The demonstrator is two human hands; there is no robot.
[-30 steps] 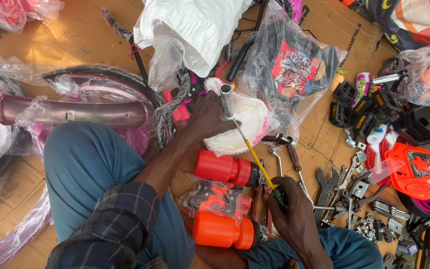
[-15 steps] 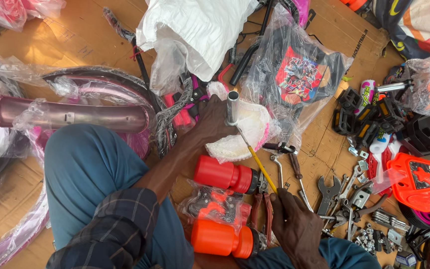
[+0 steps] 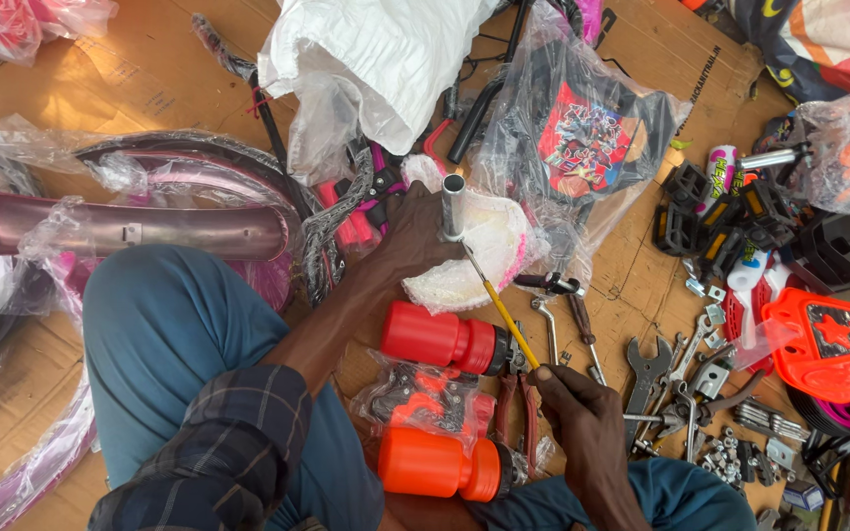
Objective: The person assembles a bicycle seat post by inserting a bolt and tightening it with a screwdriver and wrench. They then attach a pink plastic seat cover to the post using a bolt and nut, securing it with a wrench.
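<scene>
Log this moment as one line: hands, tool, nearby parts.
left hand: grips metal tube on white wrapped part | right hand: holds yellow screwdriver, tip at tube | nearby: two orange bottles, wrench

Bright, even daylight, soft shadows, glare on plastic wrapping, sharp focus.

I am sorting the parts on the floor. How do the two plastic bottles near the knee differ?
The upper bottle is red; the lower bottle is a lighter orange. The upper bottle lies bare on the cardboard, while the lower bottle lies closer to the person, below a bagged part. Both lie on their sides, dark caps pointing right.
</scene>
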